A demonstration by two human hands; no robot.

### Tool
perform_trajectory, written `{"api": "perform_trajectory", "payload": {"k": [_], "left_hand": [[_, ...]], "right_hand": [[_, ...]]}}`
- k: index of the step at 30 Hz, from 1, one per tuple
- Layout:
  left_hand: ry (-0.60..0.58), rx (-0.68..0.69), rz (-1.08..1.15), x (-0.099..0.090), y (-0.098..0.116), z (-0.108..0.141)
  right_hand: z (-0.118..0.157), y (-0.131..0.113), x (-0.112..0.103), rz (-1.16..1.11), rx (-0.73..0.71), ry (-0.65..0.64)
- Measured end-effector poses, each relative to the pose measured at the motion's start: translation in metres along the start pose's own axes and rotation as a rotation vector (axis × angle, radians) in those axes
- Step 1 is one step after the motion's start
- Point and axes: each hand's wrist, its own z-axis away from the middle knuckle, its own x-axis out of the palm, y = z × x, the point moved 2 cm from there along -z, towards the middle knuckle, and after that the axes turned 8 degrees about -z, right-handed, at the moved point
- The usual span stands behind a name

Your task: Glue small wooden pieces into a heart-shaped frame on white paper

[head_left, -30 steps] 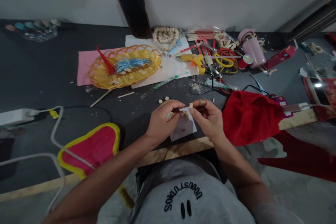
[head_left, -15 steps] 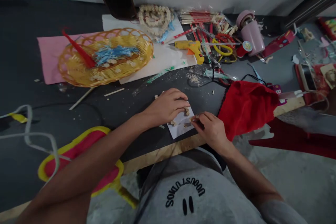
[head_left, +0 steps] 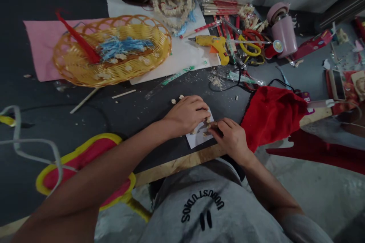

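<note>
A small white sheet of paper [head_left: 196, 141] lies near the table's front edge, with several knobbly pale pieces on it, perhaps wood. My left hand [head_left: 189, 115] rests over the paper's left part, its fingers curled down at a pale piece [head_left: 208, 120]; the grip itself is partly hidden. From the right, my right hand [head_left: 230, 137] pinches another small pale piece [head_left: 214, 124] between thumb and fingers. The two hands' fingertips are close together above the sheet. Just behind my left hand lie loose pale bits [head_left: 173, 101].
A yellow wicker basket [head_left: 114, 79] with blue tassels stands back left. Behind are a yellow glue gun [head_left: 212, 43], yellow-handled scissors [head_left: 250, 49], a beaded string [head_left: 172, 0] and a pink bottle [head_left: 284, 36]. Red cloth [head_left: 272, 112] lies right; a pink-and-yellow padded shape [head_left: 85, 152] lies left.
The view has shifted slightly. My right hand's fingertips have come closer to my left hand's fingertips, over the pieces on the paper.
</note>
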Motion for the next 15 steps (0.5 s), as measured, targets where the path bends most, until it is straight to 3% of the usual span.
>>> {"api": "perform_trajectory", "payload": {"k": [15], "left_hand": [[0.007, -0.018, 0.017, 0.0046, 0.0005, 0.0003]], "right_hand": [[0.0004, 0.0018, 0.0043, 0.025, 0.008, 0.007]]}}
